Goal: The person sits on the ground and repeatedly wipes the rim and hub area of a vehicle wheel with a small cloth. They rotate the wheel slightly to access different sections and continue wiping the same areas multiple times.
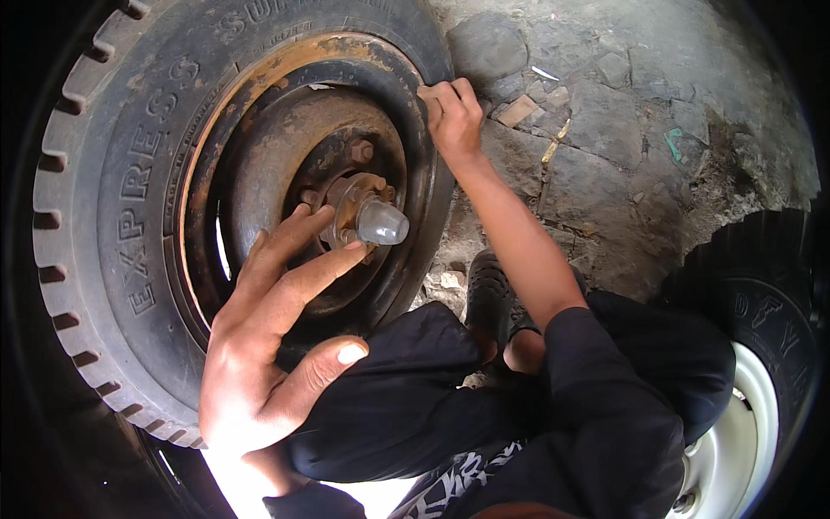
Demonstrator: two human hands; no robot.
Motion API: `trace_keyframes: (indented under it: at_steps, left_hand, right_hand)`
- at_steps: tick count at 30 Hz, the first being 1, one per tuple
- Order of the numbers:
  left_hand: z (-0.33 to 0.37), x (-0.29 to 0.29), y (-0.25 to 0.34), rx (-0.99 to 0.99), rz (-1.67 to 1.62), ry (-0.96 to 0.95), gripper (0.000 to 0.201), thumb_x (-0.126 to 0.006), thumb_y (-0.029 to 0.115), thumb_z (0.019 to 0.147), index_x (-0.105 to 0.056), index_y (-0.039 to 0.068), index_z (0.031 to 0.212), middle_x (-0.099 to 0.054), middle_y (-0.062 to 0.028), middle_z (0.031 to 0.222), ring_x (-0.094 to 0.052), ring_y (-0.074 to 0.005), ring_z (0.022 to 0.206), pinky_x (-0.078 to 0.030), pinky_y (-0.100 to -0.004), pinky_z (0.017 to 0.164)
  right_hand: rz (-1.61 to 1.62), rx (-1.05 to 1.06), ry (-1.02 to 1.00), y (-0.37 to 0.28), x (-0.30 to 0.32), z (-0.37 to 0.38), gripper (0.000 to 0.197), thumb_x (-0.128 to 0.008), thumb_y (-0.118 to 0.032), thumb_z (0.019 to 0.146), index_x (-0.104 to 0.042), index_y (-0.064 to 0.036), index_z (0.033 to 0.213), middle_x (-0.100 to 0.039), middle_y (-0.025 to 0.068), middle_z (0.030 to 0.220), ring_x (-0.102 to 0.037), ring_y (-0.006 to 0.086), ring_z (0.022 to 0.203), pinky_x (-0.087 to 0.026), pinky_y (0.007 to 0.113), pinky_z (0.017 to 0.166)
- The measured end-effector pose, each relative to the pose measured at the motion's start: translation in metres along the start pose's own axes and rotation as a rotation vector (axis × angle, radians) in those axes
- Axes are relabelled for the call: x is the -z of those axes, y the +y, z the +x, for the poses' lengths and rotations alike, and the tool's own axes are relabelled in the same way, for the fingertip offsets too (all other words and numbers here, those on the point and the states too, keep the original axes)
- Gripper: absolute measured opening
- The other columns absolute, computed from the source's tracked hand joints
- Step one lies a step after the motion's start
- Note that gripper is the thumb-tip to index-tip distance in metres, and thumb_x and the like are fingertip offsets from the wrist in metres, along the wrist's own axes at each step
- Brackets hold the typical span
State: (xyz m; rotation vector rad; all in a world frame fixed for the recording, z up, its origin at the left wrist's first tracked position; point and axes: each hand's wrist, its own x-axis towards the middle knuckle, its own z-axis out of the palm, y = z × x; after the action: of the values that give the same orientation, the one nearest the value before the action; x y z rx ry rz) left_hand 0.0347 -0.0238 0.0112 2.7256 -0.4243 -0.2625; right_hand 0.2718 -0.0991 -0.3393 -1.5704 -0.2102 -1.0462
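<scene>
A large black tyre (121, 199) on a rusty wheel rim (259, 130) stands upright in front of me. From its middle juts a rusty hub (350, 195) with a ring of bolts and a greyish, shiny cap (383, 222). My left hand (268, 346) is open, its fingers spread and thumb apart; the fingertips reach to the hub beside the cap, and whether they touch it I cannot tell. My right hand (454, 121) has its fingers curled over the tyre's right edge, gripping it; its fingertips are partly hidden.
Cracked stone floor (596, 173) lies to the right, with a brown chip (517, 111), a green scrap (673, 144) and a white sliver (545, 74). Another tyre (743, 268) with a white rim (761, 415) stands close at my right. My dark sandals (488, 290) are near the wheel.
</scene>
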Motion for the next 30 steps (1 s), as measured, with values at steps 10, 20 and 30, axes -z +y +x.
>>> trace_keyframes:
  at_steps: [10,20,30]
  left_hand:
    - [-0.001,0.004,0.007,0.18,-0.043,0.032,0.073,-0.079,0.057,0.088,-0.071,0.003,0.138,-0.061,-0.0279,0.148,-0.052,-0.048,0.145,-0.038,-0.0553,0.122]
    - [0.015,0.002,-0.006,0.011,-0.153,-0.061,0.068,-0.082,0.047,0.087,-0.071,0.002,0.136,-0.062,-0.027,0.147,-0.055,-0.0482,0.143,-0.038,-0.0574,0.121]
    - [0.006,0.0,-0.003,0.075,-0.108,-0.249,0.065,-0.083,0.042,0.086,-0.069,0.011,0.141,-0.06,-0.021,0.151,-0.056,-0.0442,0.142,-0.028,-0.0701,0.123]
  right_hand:
    - [-0.009,-0.173,-0.052,0.001,0.004,-0.079,0.014,-0.078,0.007,0.086,-0.076,-0.0049,0.094,-0.065,0.0151,0.08,-0.06,0.0322,0.071,-0.052,0.043,0.065]
    - [-0.072,-0.186,-0.036,0.025,0.018,-0.078,0.016,-0.079,0.007,0.085,-0.076,-0.0051,0.094,-0.069,0.0142,0.081,-0.062,0.0301,0.073,-0.053,0.041,0.065]
    - [0.042,-0.045,0.008,-0.005,-0.003,0.017,0.01,-0.081,0.002,0.087,-0.077,-0.0055,0.092,-0.073,0.009,0.083,-0.062,0.0276,0.072,-0.054,0.039,0.065]
